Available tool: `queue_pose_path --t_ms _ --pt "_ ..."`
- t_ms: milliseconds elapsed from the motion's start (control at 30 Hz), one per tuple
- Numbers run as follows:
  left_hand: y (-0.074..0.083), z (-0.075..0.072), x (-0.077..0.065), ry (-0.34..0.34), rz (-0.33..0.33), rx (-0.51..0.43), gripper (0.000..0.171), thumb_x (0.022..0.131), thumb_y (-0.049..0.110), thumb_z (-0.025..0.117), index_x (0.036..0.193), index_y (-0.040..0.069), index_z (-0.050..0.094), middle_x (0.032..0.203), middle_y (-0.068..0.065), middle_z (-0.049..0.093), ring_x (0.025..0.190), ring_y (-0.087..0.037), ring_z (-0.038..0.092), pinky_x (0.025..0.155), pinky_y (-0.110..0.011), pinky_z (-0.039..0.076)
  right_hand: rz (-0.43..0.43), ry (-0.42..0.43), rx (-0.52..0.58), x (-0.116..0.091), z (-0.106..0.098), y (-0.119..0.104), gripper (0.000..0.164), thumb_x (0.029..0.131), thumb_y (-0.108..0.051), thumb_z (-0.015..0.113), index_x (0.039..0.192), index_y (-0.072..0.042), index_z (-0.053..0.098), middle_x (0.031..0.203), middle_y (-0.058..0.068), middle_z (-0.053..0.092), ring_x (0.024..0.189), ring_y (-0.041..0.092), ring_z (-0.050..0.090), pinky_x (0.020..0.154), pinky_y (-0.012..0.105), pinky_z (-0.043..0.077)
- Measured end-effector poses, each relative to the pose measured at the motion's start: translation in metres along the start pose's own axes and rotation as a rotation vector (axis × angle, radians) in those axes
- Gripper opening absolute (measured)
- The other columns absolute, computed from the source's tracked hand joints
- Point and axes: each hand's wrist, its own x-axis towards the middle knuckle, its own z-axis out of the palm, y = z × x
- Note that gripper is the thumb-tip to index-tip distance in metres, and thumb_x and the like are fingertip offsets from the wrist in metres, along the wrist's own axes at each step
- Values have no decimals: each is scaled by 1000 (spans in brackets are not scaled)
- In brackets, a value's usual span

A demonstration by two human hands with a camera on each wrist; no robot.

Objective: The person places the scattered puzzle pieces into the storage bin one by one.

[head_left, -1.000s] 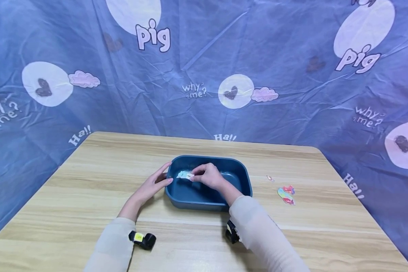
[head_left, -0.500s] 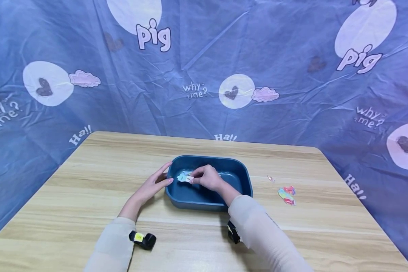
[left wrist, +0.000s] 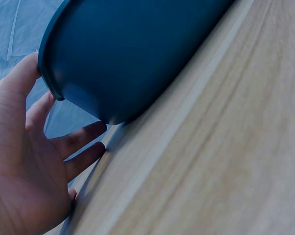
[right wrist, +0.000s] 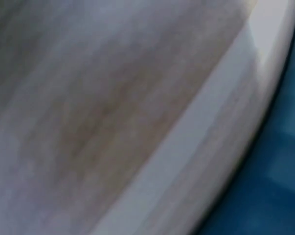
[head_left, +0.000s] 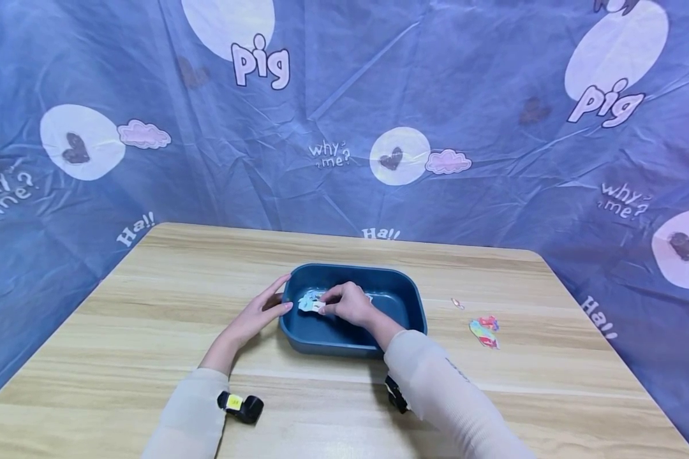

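Observation:
A dark blue rectangular bin [head_left: 339, 349] stands on the table, its front wall facing me. My right hand [head_left: 351, 305] reaches inside over the near rim and pinches a light blue and white paper cutout [head_left: 307, 302] between thumb and fingers, low in the bin's left half. Behind that hand, a bit of another pale piece [head_left: 369, 297] shows. My left hand [head_left: 258, 311] rests at the bin's left end, fingertips touching the rim; in the left wrist view its fingers spread loosely along the outer wall [left wrist: 108, 63]. The right wrist view shows neither hand nor cutout.
Right of the bin lie colourful cutouts [head_left: 485, 333] in green, yellow and red, with a small thin piece [head_left: 457, 304] behind them. The wooden table [head_left: 178, 306] ends before a blue printed cloth [head_left: 344, 95]. Black cameras [head_left: 242, 407] sit on both wrists.
My right hand has shifted slightly down and toward me inside the bin, with the cutout in its fingers. The left hand stays at the rim.

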Motion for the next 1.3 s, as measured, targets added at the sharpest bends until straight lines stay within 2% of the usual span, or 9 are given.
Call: queue_pose_path --t_ms 167,333,567,800,1033,1300 --pt "-1 0 0 3 1 10 57 88 18 51 137 18 23 130 -22 33 119 -32 31 95 -47 23 57 -8 -37 2 3 1 13 70 -17 72 82 -12 70 81 -4 62 73 10 52 64 24 43" --pt "-1 1 0 3 1 11 57 88 18 51 137 18 23 130 -22 33 119 -32 30 96 -48 22 62 -14 -70 1 3 0 14 70 -19 72 83 -14 70 81 -6 61 75 9 51 67 24 41" --pt "-1 1 0 1 6 15 58 88 18 51 138 18 22 130 -22 33 119 -32 31 96 -47 22 -10 -19 -61 3 6 1 15 68 -15 73 82 -9 70 78 -5 61 75 10 51 66 22 42" --pt "-1 0 -1 -7 12 6 58 87 20 52 138 18 22 130 -22 33 119 -32 31 95 -47 23 -91 -13 -110 3 8 2 14 68 -14 74 80 -8 70 78 -3 61 76 11 52 69 23 41" --pt "-2 0 -1 -8 20 -2 60 87 21 53 138 17 22 129 -23 35 118 -31 33 96 -46 23 -90 -32 -146 3 9 1 15 69 -16 73 81 -8 70 80 -3 59 79 12 51 72 24 40" --pt "-1 1 -1 -8 21 0 61 86 24 53 138 16 22 129 -23 35 118 -32 33 96 -47 23 -115 -16 -185 4 10 2 15 68 -16 73 81 -9 70 79 -3 59 79 12 51 73 25 39"
